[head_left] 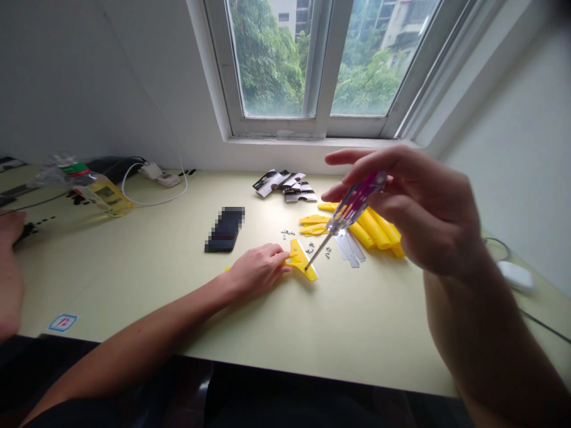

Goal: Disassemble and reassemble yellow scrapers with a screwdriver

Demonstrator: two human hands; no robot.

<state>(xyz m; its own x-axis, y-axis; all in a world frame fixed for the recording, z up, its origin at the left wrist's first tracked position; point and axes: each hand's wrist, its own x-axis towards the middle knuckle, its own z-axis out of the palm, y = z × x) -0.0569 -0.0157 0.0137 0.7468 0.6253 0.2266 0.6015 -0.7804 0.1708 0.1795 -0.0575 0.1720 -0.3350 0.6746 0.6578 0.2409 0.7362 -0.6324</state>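
Note:
My left hand (261, 267) is closed around the narrow stem of a yellow plastic scraper (298, 257), whose flared head has a pale metal strip along its edge. In my right hand (428, 208), held above the table, is a screwdriver (345, 211) with a clear and purple handle, pinched between thumb and fingers. Its shaft slants down to the left, and the tip meets the scraper head near its lower corner. Small screws (311, 247) and nuts (288, 232) lie beside the head. Whether a screw sits under the tip is too small to tell.
Yellow tubes (377, 229), flat yellow heads (314, 224) and metal blades (350, 249) lie behind the scraper. Printed cards (285, 183) are near the window. A phone (225, 229), an oil-coloured bottle (100, 187) and another person's arm (9, 273) are on the left.

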